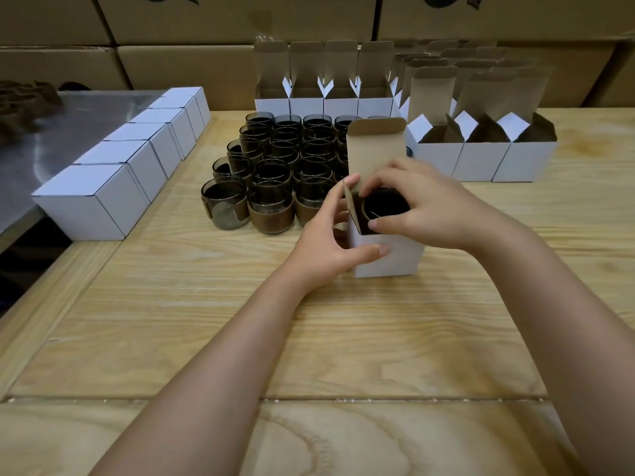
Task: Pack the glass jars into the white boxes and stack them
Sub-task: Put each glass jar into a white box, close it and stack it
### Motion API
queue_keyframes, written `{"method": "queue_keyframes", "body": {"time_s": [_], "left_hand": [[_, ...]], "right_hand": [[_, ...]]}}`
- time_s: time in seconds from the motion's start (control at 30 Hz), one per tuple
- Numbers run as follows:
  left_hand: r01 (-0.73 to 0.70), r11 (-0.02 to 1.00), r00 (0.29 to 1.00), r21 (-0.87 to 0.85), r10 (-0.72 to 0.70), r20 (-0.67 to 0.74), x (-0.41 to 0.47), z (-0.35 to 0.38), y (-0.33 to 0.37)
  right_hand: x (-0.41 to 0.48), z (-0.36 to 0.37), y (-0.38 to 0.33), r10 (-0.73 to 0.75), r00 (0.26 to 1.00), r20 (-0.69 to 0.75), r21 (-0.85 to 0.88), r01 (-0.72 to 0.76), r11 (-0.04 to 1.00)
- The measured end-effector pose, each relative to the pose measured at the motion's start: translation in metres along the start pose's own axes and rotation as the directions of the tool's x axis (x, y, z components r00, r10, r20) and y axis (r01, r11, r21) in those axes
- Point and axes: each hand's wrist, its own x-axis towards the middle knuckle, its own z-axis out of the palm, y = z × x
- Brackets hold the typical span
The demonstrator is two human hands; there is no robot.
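An open white box stands on the wooden table, its tall lid flap up. A dark glass jar sits inside it, rim showing. My left hand grips the box's left side, thumb on the front face and a fingertip on the left side flap. My right hand reaches over the opening, its fingers curled on the box's right edge and the jar's rim. Behind stands a cluster of several smoked glass jars with brown bands.
A row of several closed white boxes lies along the left on a metal surface. Open empty white boxes stand at the right and back. Large brown cartons wall the rear. The table's near part is bare wood.
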Motion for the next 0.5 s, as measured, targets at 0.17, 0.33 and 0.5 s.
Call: {"method": "queue_keyframes", "body": {"time_s": [0.17,0.33,0.5], "left_hand": [[0.003,1.0,1.0,-0.002,-0.003,0.003,0.0,0.0,-0.001],[-0.008,1.0,1.0,0.001,0.008,0.008,0.0,-0.001,-0.001],[-0.004,1.0,1.0,0.007,0.004,-0.001,-0.001,-0.001,-0.002]], "right_hand": [[0.001,-0.001,0.001,-0.031,0.992,0.121,-0.181,0.053,0.982],[-0.004,0.003,0.009,-0.096,0.988,0.119,-0.167,0.116,0.979],[-0.019,0.019,0.019,0.108,0.863,-0.494,0.525,0.197,0.828]]}}
